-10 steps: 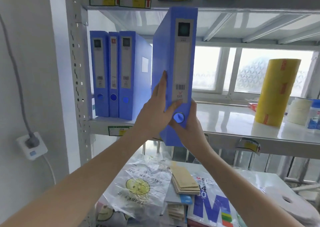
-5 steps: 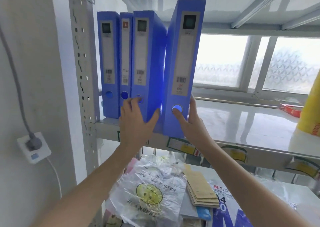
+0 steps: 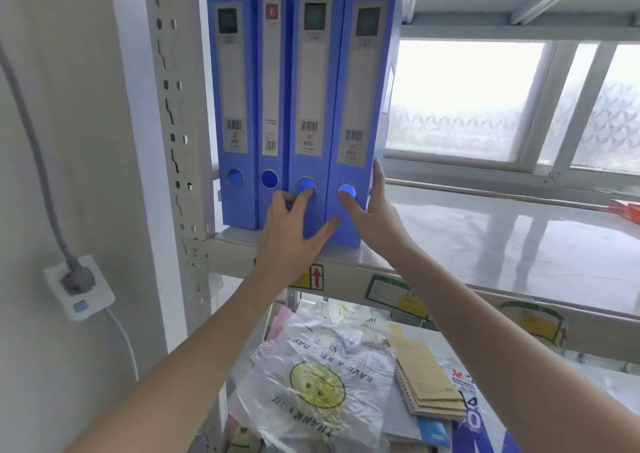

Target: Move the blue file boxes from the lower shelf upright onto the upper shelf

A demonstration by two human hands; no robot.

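Up on the upper shelf (image 3: pixel 485 245) four blue file boxes (image 3: pixel 304 106) stand upright side by side, left hand (image 3: pixel 291 231) pressed flat on the third box's spine, right hand (image 3: pixel 372 210) gripping the fourth box (image 3: pixel 363 106) with thumb on front, fingers round its side.

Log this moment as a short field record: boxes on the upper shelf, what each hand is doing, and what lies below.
upper shelf: four blue file boxes upright in a row at the left end
fourth box: rightmost, standing against the third box
left hand: flat against the third box's spine, a fingertip at its finger hole
right hand: thumb at the fourth box's finger hole, fingers along its right side
lower shelf: smiley plastic bag, tan notebooks
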